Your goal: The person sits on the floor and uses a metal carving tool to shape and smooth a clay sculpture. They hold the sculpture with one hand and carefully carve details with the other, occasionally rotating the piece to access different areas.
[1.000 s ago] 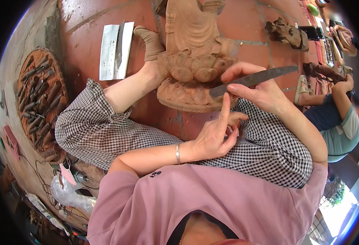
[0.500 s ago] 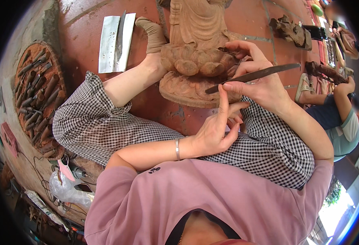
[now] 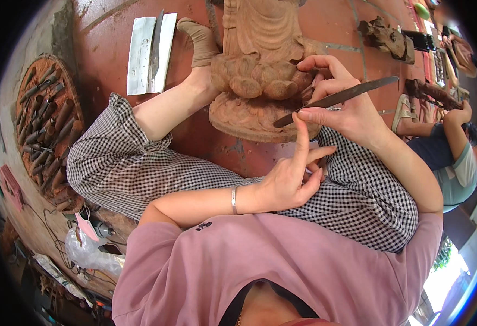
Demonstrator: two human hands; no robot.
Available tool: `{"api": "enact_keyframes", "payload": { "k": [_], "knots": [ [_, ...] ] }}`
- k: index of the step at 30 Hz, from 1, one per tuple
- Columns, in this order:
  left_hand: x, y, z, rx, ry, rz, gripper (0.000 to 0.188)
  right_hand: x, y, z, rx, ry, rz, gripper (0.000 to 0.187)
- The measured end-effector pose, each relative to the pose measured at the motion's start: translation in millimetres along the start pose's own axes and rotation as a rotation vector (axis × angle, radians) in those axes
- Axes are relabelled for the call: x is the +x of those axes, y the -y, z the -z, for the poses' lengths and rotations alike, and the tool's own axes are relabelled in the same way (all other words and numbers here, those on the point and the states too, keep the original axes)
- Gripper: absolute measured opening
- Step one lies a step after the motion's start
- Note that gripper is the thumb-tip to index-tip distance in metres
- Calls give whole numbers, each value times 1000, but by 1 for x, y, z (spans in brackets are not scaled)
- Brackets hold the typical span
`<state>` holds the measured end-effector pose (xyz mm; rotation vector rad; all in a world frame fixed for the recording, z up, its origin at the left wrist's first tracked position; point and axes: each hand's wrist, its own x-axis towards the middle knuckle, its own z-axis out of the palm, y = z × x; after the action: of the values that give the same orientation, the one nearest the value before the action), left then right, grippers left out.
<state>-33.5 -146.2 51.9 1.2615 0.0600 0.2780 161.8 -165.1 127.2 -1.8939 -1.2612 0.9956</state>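
Observation:
My right hand [image 3: 347, 111] pinches a long, dark, flat file [image 3: 352, 94] between thumb and fingers. The file slants up to the right, and its lower end lies in front of the base of a carved wooden statue [image 3: 260, 32]. Petal shapes ring the statue's base [image 3: 249, 120], and robe folds show above. My right index finger reaches toward the petals; whether it touches them I cannot tell. Below, my left hand [image 3: 293, 176] is open, its index finger raised to the file beside my right thumb and its other fingers loosely bent. A metal bracelet [image 3: 233, 200] circles my left wrist.
A round basket [image 3: 78, 117] of many wooden-handled carving tools stands at left. Another dark blade [image 3: 156, 49] lies on white paper [image 3: 139, 54] on the red tiles. A rough wood piece [image 3: 385, 41] sits at upper right. Another person [image 3: 456, 168] sits at far right.
The view has shifted slightly. The file's upper end has tilted up a little, and my left hand's fingers have opened out more. My right hand keeps its hold on the file.

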Motion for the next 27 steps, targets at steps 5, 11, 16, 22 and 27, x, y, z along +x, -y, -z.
{"api": "enact_keyframes", "payload": {
  "k": [5, 11, 16, 22, 27],
  "knots": [
    [14, -1, 7, 2, 48, 75, 102, 4, -5, 6, 22, 9, -90, 20],
    [6, 5, 5, 23, 27, -1, 99, -3, 7, -5, -54, 3, -39, 21],
    [6, 4, 0, -51, -17, -32, 97, -3, 12, -5, -18, 8, -82, 24],
    [12, 2, 12, -9, 104, 49, 103, 1, 9, -1, -65, -12, -96, 20],
    [-5, 15, -8, -106, -90, -96, 101, -3, 20, -16, -11, -42, -77, 23]
  ]
}}
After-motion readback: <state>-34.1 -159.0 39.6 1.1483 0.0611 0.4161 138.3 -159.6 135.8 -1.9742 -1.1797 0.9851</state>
